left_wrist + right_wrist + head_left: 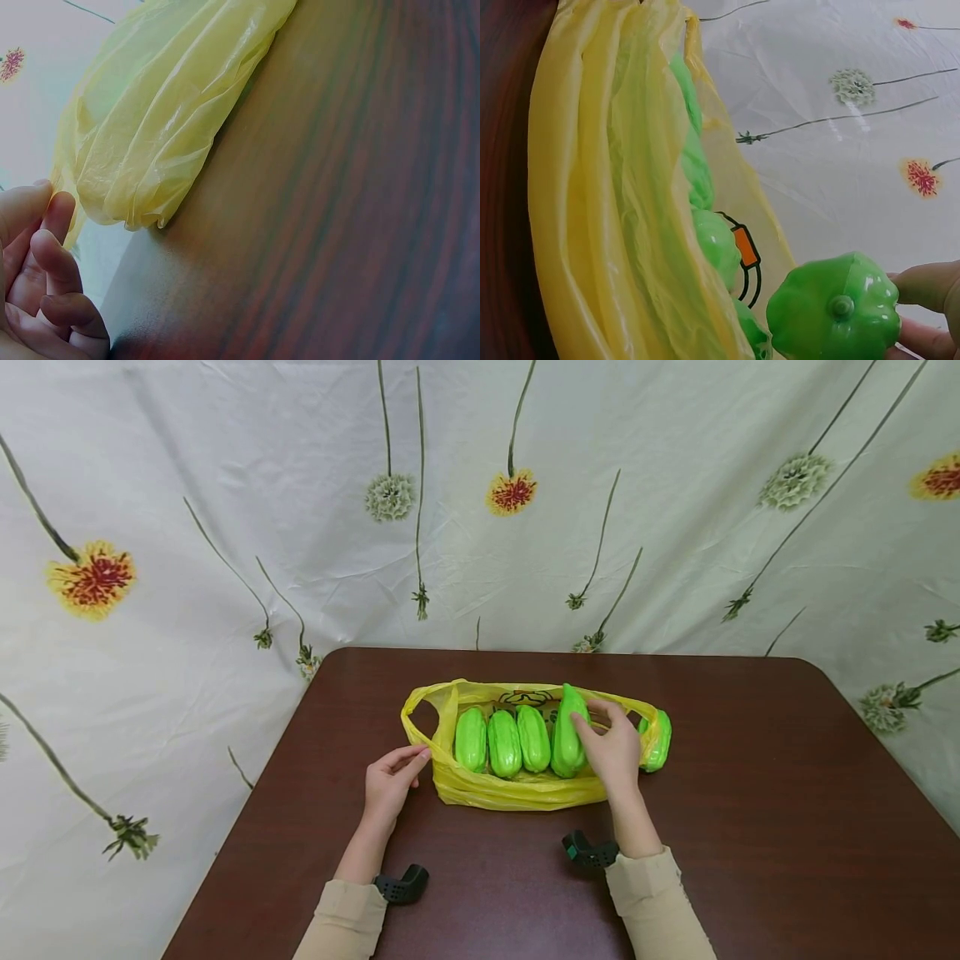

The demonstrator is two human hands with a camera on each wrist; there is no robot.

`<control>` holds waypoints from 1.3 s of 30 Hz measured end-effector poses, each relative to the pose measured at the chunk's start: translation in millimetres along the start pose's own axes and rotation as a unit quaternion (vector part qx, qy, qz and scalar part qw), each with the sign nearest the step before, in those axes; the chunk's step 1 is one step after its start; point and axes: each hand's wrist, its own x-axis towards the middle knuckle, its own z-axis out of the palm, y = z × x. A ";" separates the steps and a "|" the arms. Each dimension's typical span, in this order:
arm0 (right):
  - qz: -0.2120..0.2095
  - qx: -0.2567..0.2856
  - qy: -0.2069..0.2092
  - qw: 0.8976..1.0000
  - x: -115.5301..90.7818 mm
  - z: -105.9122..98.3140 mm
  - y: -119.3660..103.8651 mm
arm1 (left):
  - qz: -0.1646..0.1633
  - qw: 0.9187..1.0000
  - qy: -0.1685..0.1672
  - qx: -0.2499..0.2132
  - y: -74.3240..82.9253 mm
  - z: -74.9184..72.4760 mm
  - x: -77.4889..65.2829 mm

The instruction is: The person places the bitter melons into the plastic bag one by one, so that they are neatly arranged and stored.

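Note:
A yellow plastic bag (517, 793) lies on its base with its mouth spread wide. Inside it, three shiny bright green, ribbed, gourd-like pieces (504, 744) sit side by side. My right hand (615, 752) grips a longer green gourd (570, 735) between thumb and fingers at the bag's right part; its lobed end with a small nub faces the right wrist camera (832, 307). With thumb and fingertip, my left hand (390, 785) pinches the bag's left edge, seen close up in the left wrist view (45, 255).
Another green gourd (660, 742) lies at the bag's right end, partly covered by the yellow plastic. Under everything is a dark brown table (750, 793). A white flower-printed cloth (300, 443) hangs behind it. Each wrist wears a black band (402, 885).

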 end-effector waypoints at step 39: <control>-0.004 0.078 -0.001 0.997 -2.5 28.0 7.5 | 0.002 1.000 0.006 -0.002 -0.6 1.1 0.0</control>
